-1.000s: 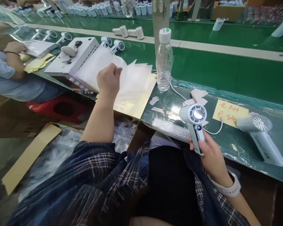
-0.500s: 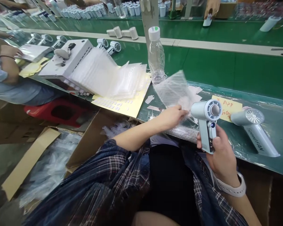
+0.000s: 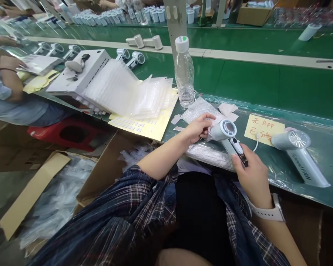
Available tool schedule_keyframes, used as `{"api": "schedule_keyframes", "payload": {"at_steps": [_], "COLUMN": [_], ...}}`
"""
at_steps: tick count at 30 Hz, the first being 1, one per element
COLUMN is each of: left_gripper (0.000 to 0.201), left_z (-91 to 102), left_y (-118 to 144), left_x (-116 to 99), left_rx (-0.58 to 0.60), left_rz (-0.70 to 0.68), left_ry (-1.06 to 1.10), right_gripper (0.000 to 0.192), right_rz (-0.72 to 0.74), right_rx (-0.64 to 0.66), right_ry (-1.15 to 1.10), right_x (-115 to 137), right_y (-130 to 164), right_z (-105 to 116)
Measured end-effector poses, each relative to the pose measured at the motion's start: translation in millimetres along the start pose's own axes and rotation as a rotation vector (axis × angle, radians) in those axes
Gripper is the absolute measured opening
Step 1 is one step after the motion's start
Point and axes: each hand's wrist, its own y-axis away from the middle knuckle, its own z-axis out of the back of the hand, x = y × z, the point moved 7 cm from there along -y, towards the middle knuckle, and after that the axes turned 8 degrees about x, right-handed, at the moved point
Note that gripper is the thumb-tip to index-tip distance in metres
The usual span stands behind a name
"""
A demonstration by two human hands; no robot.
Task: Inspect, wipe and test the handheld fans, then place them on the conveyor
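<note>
My right hand (image 3: 254, 171) is closed round the handle of a pale blue handheld fan (image 3: 234, 142), whose open side shows dark inner parts. The fan leans left, its round head partly against or inside a clear bubble wrap bag (image 3: 199, 109); how deep it sits is hard to see. At the bag's near edge, my left hand (image 3: 198, 127) pinches the plastic beside the fan head. Another fan (image 3: 305, 157), with "SpeedFAN" on its handle, lies on the bench to the right.
A water bottle (image 3: 184, 74) stands behind the bag. To its left lies a stack of bubble bags (image 3: 122, 90) on a yellow sticker sheet (image 3: 155, 129). A handwritten yellow note (image 3: 263, 129) is near the right fan. A cardboard box (image 3: 105, 162) sits below the bench; a co-worker's arm (image 3: 9, 77) is at left.
The fan has tilted and moved left and down, its head now at the bag. The bag has dropped lower onto the bench. My left hand has shifted slightly left and up.
</note>
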Motion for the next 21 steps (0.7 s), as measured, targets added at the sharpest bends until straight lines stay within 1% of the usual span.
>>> {"api": "schedule_keyframes", "payload": {"at_steps": [2,3,4,5,6,7,9,10,11,12,13,14,15,16,17,18,19,20,21], "left_gripper": [0.03,0.034,0.038,0.042,0.046,0.049,0.051,0.052,0.054,0.056,0.058,0.059,0.059,0.058,0.055,0.052,0.051,0.051,0.052], "left_z": [7.6,10.2,9.9,5.0,-5.3,-20.0,-50.6,-60.7,-65.7,-66.4,-64.4,-61.6,-60.0,-59.4,-59.3,-58.6,-56.6,-53.6,-49.7], "left_y": [4.8,10.4,18.1,27.5,37.9,48.8,71.0,80.9,88.5,94.1,98.7,103.5,109.4,116.2,123.4,129.5,133.9,136.4,136.7], "left_x": [-8.6,-17.1,-28.0,-40.3,-51.9,-60.6,-67.6,-68.5,-69.9,-72.8,-77.5,-83.9,-91.5,-100.6,-111.1,-122.5,-134.3,-145.4,-154.9], "left_rx": [-0.051,-0.093,-0.129,-0.148,-0.135,-0.083,0.088,0.145,0.158,0.133,0.082,0.03,0.001,-0.008,-0.003,0.007,0.01,0.008,0.002], "left_rz": [-0.051,-0.109,-0.185,-0.275,-0.377,-0.483,-0.684,-0.759,-0.8,-0.812,-0.808,-0.811,-0.834,-0.875,-0.923,-0.959,-0.985,-1.007,-1.034], "left_ry": [-0.054,-0.149,-0.299,-0.496,-0.723,-0.951,-1.311,-1.443,-1.543,-1.608,-1.637,-1.631,-1.584,-1.496,-1.367,-1.204,-1.019,-0.828,-0.661], "right_gripper": [0.057,0.056,0.056,0.054,0.053,0.051,0.051,0.051,0.052,0.053,0.054,0.056,0.058,0.06,0.063,0.065,0.064,0.057,0.041], "right_rz": [0.049,0.076,0.106,0.136,0.162,0.182,0.192,0.163,0.101,0.014,-0.084,-0.17,-0.222,-0.223,-0.175,-0.098,-0.014,0.063,0.122], "right_rx": [-0.011,-0.022,-0.037,-0.053,-0.067,-0.075,-0.069,-0.079,-0.098,-0.113,-0.111,-0.083,-0.013,0.103,0.247,0.378,0.457,0.452,0.366], "right_ry": [0.145,0.224,0.301,0.368,0.421,0.449,0.392,0.299,0.165,-0.011,-0.223,-0.459,-0.696,-0.911,-1.069,-1.137,-1.102,-0.989,-0.837], "right_x": [8.4,14.4,21.2,28.3,34.7,39.6,42.1,38.7,31.8,22.5,13.1,6.9,7.3,16.2,32.1,50.3,66.0,76.6,81.3], "right_y": [1.1,3.2,6.0,8.7,10.8,11.9,9.6,6.5,2.8,-0.7,-3.3,-4.7,-5.5,-6.0,-5.4,-3.6,-1.1,1.1,3.3], "right_z": [-3.5,-4.1,-3.8,-2.7,-0.8,1.8,9.3,15.7,23.1,29.9,34.1,34.8,32.2,28.3,25.7,26.6,31.1,39.6,52.5]}}
